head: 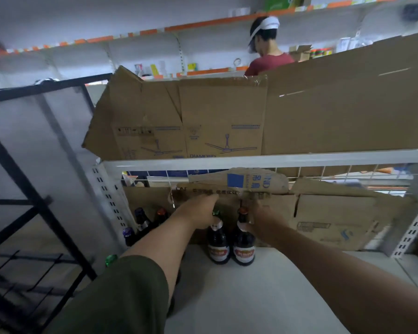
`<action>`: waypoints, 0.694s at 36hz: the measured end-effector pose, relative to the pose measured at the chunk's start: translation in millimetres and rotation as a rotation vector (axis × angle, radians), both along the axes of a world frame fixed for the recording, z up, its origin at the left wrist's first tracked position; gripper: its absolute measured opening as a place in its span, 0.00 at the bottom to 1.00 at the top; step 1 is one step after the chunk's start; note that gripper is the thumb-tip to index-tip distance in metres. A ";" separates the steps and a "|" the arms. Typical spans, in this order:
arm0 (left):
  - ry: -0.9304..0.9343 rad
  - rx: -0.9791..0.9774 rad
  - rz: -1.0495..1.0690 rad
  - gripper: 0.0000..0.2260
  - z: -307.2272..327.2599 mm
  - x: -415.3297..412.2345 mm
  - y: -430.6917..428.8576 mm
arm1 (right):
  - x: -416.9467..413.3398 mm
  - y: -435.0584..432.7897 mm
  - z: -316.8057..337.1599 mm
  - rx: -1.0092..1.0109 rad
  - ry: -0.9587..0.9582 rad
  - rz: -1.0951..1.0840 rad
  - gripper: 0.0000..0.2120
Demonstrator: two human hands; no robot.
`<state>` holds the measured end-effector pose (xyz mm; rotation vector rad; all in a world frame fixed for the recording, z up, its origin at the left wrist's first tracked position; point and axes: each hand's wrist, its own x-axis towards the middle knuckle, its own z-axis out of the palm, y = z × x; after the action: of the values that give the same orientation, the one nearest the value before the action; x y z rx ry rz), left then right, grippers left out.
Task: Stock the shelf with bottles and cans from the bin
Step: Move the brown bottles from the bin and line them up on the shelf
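Head view looks down along both forearms onto the lower shelf (263, 297). Two dark bottles stand upright on it side by side, apparently touching, their long axes vertical, just short of the cardboard (336, 220) at the back. The left hand (198, 213) has its fingers curled over the neck of the green-capped bottle (218, 242). The body stands straight below those fingers, and the cap peeks out beside the fingertips.

The red-capped bottle (243, 244) stands just left of the right hand (262, 224), its neck level with the fingers and against them. That hand is blurred, and I cannot tell whether its fingers close round the neck or only lie beside it. Each hand is nearest its own bottle, so letting go would likely mean lifting straight up off the necks.

Other bottles (143, 221) stand further left of the left fingers, partly hidden by the forearm. No bin is in view.
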<state>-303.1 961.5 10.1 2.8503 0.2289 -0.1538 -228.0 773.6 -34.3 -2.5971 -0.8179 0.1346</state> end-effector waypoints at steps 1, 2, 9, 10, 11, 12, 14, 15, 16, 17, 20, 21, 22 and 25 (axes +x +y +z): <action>0.009 -0.005 0.019 0.20 6.4 -4.7 -0.6 | -0.9 -5.2 7.4 -0.006 -0.016 0.026 0.28; 0.032 -0.004 0.042 0.18 12.8 -10.0 -2.2 | -2.4 -10.9 15.0 -0.019 -0.024 0.053 0.27; 0.006 0.091 0.197 0.14 34.3 -39.2 -31.8 | -15.2 -52.0 40.2 -0.141 -0.165 0.139 0.23; 0.011 0.090 0.201 0.09 34.8 -41.9 -39.5 | -14.9 -59.7 37.9 -0.147 -0.139 0.124 0.23; -0.001 0.082 0.185 0.11 35.1 -45.0 -48.4 | -13.7 -67.9 34.9 -0.160 -0.114 0.100 0.24; -0.014 0.084 0.155 0.20 35.7 -46.0 -58.1 | -12.5 -77.2 31.9 -0.175 -0.089 0.077 0.26; -0.067 0.126 0.083 0.22 36.7 -44.6 -77.7 | -10.8 -99.5 28.3 -0.202 -0.053 0.030 0.25; -0.098 0.161 0.037 0.15 36.6 -40.3 -86.9 | -10.8 -113.3 28.2 -0.216 -0.059 0.003 0.24; -0.108 0.180 0.007 0.09 37.6 -34.0 -96.5 | -10.5 -129.0 28.5 -0.229 -0.075 -0.030 0.22; -0.134 0.150 -0.024 0.08 36.6 -24.1 -104.9 | -10.7 -146.4 29.1 -0.239 -0.089 -0.073 0.21; -0.139 0.020 -0.110 0.23 38.5 2.9 -145.4 | -19.8 -208.1 31.6 -0.244 -0.083 -0.230 0.17; -0.129 -0.011 -0.153 0.29 37.9 11.0 -163.5 | -25.7 -230.8 31.8 -0.239 -0.067 -0.289 0.16; -0.104 -0.014 -0.173 0.30 38.1 17.7 -183.2 | -31.9 -252.7 31.4 -0.240 -0.049 -0.348 0.16; -0.118 -0.001 -0.307 0.11 28.3 36.7 -250.8 | -56.0 -319.7 33.2 -0.264 -0.041 -0.529 0.17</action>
<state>-266.4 710.7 38.4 2.8633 -0.2337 -0.0456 -284.0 453.9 -1.1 -2.9741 -0.1069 0.0359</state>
